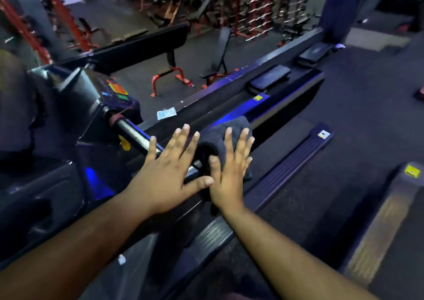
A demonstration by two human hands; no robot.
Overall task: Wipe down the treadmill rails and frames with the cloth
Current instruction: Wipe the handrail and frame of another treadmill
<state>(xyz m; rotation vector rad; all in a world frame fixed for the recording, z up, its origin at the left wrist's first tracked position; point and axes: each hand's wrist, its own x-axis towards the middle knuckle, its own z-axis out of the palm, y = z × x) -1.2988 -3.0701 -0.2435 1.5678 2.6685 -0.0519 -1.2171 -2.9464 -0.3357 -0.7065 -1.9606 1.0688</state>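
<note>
A dark grey cloth (220, 137) is draped over the treadmill's metal handrail (135, 137), which runs from the console down toward me. My right hand (231, 169) lies flat on the cloth with fingers spread, pressing it onto the rail. Just to its left, my left hand (169, 166) rests flat over the same rail with its fingers apart, its thumb touching the right hand. The rail under both hands is hidden. The treadmill console (91, 93) with coloured buttons is at the left.
The treadmill belt (293, 153) and its ribbed side rail (291, 166) stretch away at right. A second treadmill edge with a yellow sticker (411, 171) is at far right. Benches (172, 70) and weight racks (252, 8) stand beyond. Step platforms (270, 77) lie along a ledge.
</note>
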